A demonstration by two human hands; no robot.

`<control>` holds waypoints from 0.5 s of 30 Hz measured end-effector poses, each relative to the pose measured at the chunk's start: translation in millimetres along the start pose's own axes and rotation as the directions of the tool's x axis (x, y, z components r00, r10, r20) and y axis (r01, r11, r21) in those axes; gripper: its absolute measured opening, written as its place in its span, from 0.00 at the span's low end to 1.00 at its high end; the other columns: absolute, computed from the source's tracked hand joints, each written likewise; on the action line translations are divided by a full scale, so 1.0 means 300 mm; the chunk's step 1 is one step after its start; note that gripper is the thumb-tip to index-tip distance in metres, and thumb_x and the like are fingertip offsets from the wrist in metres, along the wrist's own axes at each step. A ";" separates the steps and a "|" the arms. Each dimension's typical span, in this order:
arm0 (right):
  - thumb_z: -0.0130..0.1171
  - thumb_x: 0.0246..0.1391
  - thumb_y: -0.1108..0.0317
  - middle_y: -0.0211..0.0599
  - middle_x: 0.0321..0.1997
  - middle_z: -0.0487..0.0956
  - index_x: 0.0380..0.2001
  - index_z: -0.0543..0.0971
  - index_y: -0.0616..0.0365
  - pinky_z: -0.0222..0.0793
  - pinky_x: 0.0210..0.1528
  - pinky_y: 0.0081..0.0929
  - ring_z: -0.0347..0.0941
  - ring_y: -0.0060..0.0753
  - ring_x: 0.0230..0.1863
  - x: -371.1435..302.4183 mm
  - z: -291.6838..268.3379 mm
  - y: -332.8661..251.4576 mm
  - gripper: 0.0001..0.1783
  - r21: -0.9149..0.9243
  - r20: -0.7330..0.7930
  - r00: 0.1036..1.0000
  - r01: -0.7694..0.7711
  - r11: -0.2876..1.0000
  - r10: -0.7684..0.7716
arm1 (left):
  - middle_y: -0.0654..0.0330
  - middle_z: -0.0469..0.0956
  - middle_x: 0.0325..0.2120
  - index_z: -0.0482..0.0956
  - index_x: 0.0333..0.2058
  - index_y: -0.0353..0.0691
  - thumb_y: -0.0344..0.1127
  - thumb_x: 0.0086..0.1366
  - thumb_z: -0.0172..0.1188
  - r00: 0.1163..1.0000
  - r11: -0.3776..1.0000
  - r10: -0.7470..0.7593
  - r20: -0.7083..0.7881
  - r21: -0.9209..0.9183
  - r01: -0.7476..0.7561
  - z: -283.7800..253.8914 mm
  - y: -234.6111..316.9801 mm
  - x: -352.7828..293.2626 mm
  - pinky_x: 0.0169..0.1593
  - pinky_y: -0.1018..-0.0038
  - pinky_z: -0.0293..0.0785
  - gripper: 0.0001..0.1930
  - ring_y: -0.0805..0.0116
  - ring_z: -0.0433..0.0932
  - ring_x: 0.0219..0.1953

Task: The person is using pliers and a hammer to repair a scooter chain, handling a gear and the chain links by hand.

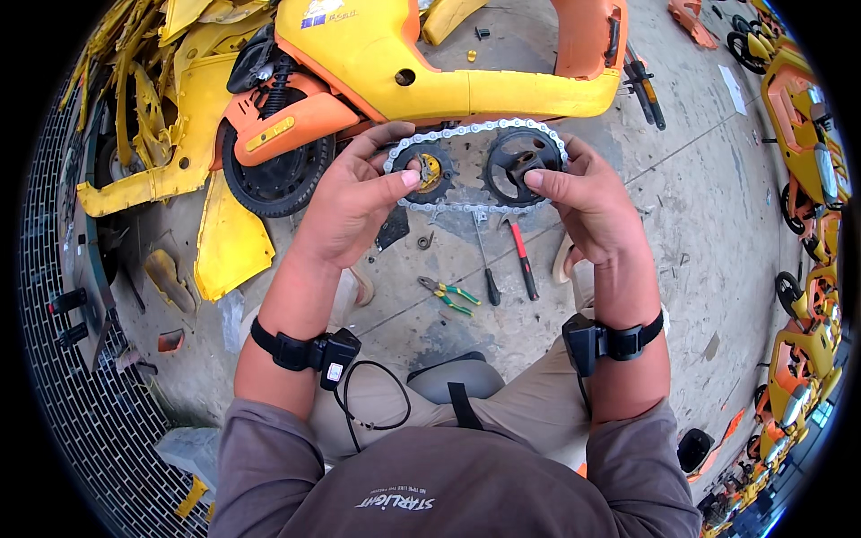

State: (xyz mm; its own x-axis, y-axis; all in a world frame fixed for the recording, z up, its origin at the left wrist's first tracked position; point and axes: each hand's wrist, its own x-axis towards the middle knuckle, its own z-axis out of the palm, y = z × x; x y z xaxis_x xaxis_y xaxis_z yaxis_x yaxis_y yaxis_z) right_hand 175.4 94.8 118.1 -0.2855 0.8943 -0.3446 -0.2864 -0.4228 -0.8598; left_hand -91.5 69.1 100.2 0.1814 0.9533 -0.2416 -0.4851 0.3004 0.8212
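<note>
Both hands up and busy, level with each other, fingers curled in part way, neither one spread open. Left hand (pixel 366 190) pinches the left disc (pixel 438 170), dark with a yellow centre, thumb on the near face, fingers mostly behind. Right hand (pixel 587 190) grips the right disc (pixel 518 165), black with cutouts, thumb by the hub; fingers around the far rim, partly hidden. Silver chain (pixel 468 130) loops around both discs, held between the hands above the floor (pixel 583 345), upper run arched, lower run sagging a little. Step in hand looks like holding the chain-and-disc set up, spread between two grips, maybe lining it up or checking it. Next move probably calls for steady, even spread on both sides so the chain doesn't slip off a rim; whether the teeth are seated, cannot tell. Nearer than the chain, on the floor: pliers (pixel 450 293) with green-yellow handles, left; screwdriver (pixel 488 266) mid; red-handled hammer (pixel 523 260) just right of it, all untouched. Far side, just beyond the chain: yellow-orange scooter body (pixel 448 85). Loose yellow panel (pixel 230 238) to the left, row of scooters (pixel 798 359) far right.
</note>
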 end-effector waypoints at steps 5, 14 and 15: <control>0.73 0.48 0.76 0.45 0.53 0.80 0.61 0.69 0.75 0.72 0.60 0.32 0.78 0.35 0.54 0.003 -0.005 0.000 0.38 0.028 -0.013 1.000 -0.005 1.000 0.005 | 0.55 0.80 0.45 0.70 0.59 0.29 0.27 0.67 0.65 1.000 0.995 -0.012 0.020 0.101 0.010 -0.036 -0.004 0.006 0.56 0.73 0.75 0.24 0.70 0.79 0.48; 0.72 0.48 0.74 0.43 0.50 0.82 0.58 0.72 0.72 0.71 0.57 0.29 0.78 0.32 0.49 0.003 -0.001 -0.001 0.33 0.041 -0.038 0.999 0.021 0.999 -0.020 | 0.53 0.81 0.46 0.70 0.58 0.29 0.26 0.68 0.64 0.998 0.993 -0.013 0.060 0.116 0.006 -0.041 0.004 0.006 0.56 0.73 0.77 0.23 0.67 0.81 0.50; 0.72 0.48 0.74 0.43 0.50 0.82 0.57 0.72 0.72 0.71 0.56 0.29 0.78 0.32 0.49 0.004 -0.003 0.001 0.33 0.046 -0.030 0.999 0.023 0.999 -0.022 | 0.53 0.80 0.46 0.70 0.58 0.29 0.26 0.68 0.64 0.998 0.993 -0.009 0.058 0.114 0.003 -0.038 0.005 0.005 0.55 0.73 0.77 0.22 0.67 0.81 0.50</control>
State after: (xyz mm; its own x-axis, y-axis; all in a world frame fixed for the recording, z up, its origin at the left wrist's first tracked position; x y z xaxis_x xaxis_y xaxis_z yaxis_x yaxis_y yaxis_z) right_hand 175.9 96.0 117.2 -0.2518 0.9071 -0.3372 -0.3344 -0.4085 -0.8493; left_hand -101.6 71.4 95.1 0.2350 0.9470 -0.2189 -0.3836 0.2973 0.8743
